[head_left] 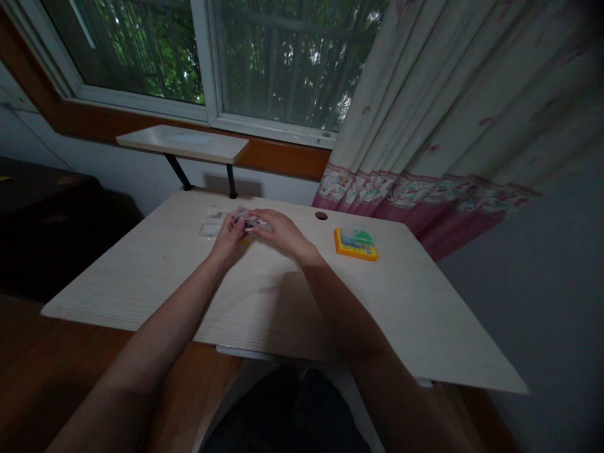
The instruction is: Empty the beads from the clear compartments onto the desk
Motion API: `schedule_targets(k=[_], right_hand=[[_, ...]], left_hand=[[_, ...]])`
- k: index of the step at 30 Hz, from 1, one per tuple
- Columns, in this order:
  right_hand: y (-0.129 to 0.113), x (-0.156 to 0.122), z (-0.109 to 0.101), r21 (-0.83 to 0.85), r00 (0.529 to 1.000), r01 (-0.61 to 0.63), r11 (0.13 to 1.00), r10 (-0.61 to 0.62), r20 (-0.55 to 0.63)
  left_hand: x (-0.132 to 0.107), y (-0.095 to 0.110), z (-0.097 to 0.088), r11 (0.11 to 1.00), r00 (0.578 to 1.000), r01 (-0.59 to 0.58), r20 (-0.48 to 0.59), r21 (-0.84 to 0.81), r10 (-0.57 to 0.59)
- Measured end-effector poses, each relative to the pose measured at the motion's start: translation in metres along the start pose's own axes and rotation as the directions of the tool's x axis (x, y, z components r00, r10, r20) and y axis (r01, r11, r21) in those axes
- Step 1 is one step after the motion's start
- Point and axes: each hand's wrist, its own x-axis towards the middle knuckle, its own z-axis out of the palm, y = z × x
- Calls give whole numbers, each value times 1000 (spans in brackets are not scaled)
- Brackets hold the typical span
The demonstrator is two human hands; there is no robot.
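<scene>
Both hands meet over the far middle of the pale wooden desk (155, 277), around a small clear plastic packet (250, 218) with something dark in it. My left hand (228, 241) grips its near left side, with fingers curled. From the right, my right hand (282, 231) pinches the packet between thumb and fingers. What lies inside cannot be made out. Just left of the hands a flat, clear packet with white and grey parts (212, 221) rests on the desk. A small yellow bit (244, 242) shows below the fingers.
An orange-yellow box (356, 251) with green and blue items on it sits right of my hands. Behind it is a round cable hole (321, 216). A raised shelf (189, 141) on black posts stands at the back left. A curtain (401, 157) hangs behind the desk.
</scene>
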Motion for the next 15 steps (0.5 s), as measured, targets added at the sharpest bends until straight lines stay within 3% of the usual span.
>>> schedule_targets(k=[3,8,15], right_hand=[[-2,7,12,-9,999,9,1000,-10,-31],[-10,4,25,-99,997,-62,993,56,-61],[-5,-3,38,-251,990,-138,958,135,-28]], left_hand=[[4,2,-2,997,1000,-15,-20,-76,13],[6,0,-3,998,997,-36,-75,-53,32],[5,-3,-5,1000,1000,20,-25,18,-20]])
